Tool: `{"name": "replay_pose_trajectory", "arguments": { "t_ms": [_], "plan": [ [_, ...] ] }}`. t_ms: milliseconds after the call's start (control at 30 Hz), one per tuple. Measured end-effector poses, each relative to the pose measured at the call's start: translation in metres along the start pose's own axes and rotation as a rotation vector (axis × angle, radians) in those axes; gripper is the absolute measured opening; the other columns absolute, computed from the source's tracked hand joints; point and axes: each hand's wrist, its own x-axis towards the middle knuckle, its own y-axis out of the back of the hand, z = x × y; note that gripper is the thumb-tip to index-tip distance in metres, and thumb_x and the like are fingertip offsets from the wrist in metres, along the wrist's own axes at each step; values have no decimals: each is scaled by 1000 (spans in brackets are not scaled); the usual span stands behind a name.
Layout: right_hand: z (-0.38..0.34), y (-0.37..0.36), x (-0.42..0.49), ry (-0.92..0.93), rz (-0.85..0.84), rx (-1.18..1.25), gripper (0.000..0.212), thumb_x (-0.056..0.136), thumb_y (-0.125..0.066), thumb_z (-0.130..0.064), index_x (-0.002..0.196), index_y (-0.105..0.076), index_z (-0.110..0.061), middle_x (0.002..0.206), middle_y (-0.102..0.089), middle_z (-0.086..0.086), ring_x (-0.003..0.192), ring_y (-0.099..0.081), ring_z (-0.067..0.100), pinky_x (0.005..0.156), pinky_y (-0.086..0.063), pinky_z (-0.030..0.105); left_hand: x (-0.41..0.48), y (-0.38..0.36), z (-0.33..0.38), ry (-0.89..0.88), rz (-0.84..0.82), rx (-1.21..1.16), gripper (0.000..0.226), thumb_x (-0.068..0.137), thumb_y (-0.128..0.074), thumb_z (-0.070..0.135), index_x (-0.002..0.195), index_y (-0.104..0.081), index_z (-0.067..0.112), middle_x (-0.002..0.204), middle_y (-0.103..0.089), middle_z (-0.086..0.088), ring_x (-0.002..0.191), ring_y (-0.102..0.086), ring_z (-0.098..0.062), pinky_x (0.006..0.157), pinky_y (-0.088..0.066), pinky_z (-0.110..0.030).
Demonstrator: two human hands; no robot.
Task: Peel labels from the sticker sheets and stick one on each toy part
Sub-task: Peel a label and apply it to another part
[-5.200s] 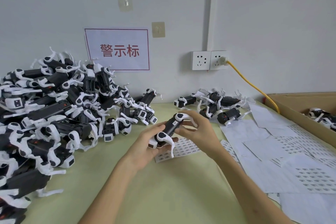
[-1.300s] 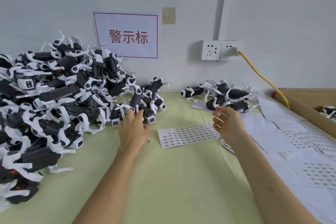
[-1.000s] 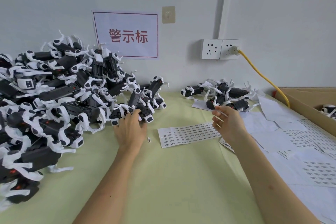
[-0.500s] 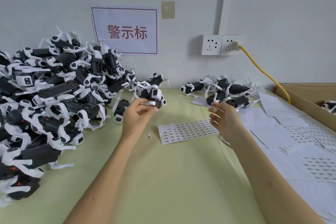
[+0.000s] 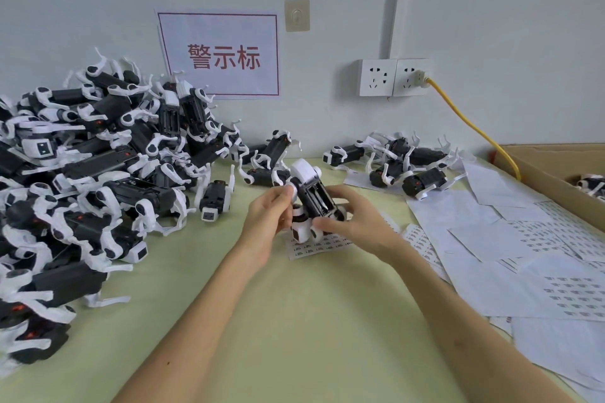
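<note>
Left hand (image 5: 265, 219) and right hand (image 5: 357, 222) both grip toy part (image 5: 314, 203), centre, above sticker sheet (image 5: 314, 247).
Best: left steadies, right presses label flat on upturned black face; label not discernible; toy pile (image 5: 98, 173) at 9 o'clock.

held toy part (image 5: 312, 198): black body, white legs and end caps
toy pile (image 5: 98, 180): black and white, small red marks here and there
small toy group (image 5: 401, 162): black and white
sticker sheet (image 5: 322, 244): white, rows of tiny dark printed labels
loose sheets (image 5: 523, 249): white, some with grids of dark labels
worktop (image 5: 294, 321): pale yellow-green
wall sign (image 5: 222, 54): white, thin red border, red characters
sockets (image 5: 391, 77): white
cable (image 5: 471, 126): yellow
box (image 5: 550, 170): brown cardboard
wall (image 5: 507, 26): pale grey-white
</note>
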Motion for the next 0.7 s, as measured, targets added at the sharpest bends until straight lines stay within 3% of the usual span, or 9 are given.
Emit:
{"name": "replay_pose_trajectory", "arguments": {
  "t_ms": [67, 100, 167, 233, 333, 467, 567, 700],
  "plan": [
    [3, -6, 1, 32, 11, -101, 51, 82, -83, -23, 128, -62, -25, 116, -69, -9, 97, -67, 9, 85, -52, 26, 1, 1, 0, -38, -29, 66, 9, 100, -64, 26, 95, -64, 19, 63, -51, 6, 59, -49, -7, 67, -42, -27],
    [4, -8, 2, 33, 32, -128, 50, 81, -83, -24, 126, -62, -26, 112, -71, -8, 97, -68, 9, 84, -53, 27, 2, 1, 0, -64, -47, 120, 12, 96, -71, 25, 105, -63, 21, 67, -54, 8, 63, -53, -6, 69, -45, -25],
    [5, -9, 2, 20, 97, -137, 47, 81, -81, -26, 125, -63, -25, 108, -73, -7, 97, -68, 8, 82, -54, 25, 1, 2, -3, -129, -68, 309, 50, 84, -84, 23, 124, -55, 25, 87, -58, 8, 74, -56, -6, 71, -45, -19],
    [6, -9, 2, 13, 174, -120, 43, 83, -78, -25, 124, -65, -21, 106, -73, -6, 96, -68, 10, 81, -55, 27, -1, 3, -11, -208, -70, 646, 80, 78, -89, 24, 142, -41, 29, 114, -52, 7, 85, -55, -7, 74, -47, -21],
    [5, -4, 3, -30, 268, 57, 24, 88, -72, -19, 111, -67, -19, 98, -74, 2, 86, -71, 19, 75, -59, 34, -4, 5, -19, -240, -100, 983, 89, 81, -85, 36, 154, -33, 34, 136, -41, 9, 97, -61, -16, 86, -53, -41],
    [-2, 5, 4, -44, 352, 336, 4, 88, -66, -21, 87, -66, -17, 73, -69, 1, 63, -65, 18, 55, -51, 21, -3, 6, -18, -262, 15, 979, 67, 86, -77, 48, 142, -42, 38, 120, -53, 18, 82, -61, -14, 79, -50, -38],
    [-3, 8, 4, -59, 399, 374, 9, 92, -65, -18, 83, -65, -17, 72, -70, -1, 62, -66, 15, 54, -50, 20, -1, 8, -22, -284, 109, 953, 47, 87, -78, 33, 119, -43, 33, 97, -61, 15, 70, -60, -18, 61, -42, -33],
    [-1, 13, 5, -80, 451, 395, 10, 90, -67, -18, 86, -65, -9, 73, -67, 3, 62, -61, 19, 57, -52, 26, 3, 11, -15, -164, 138, 547, 38, 85, -78, 16, 108, -52, 32, 89, -73, 8, 67, -66, -17, 65, -49, -29]
  ]
}}
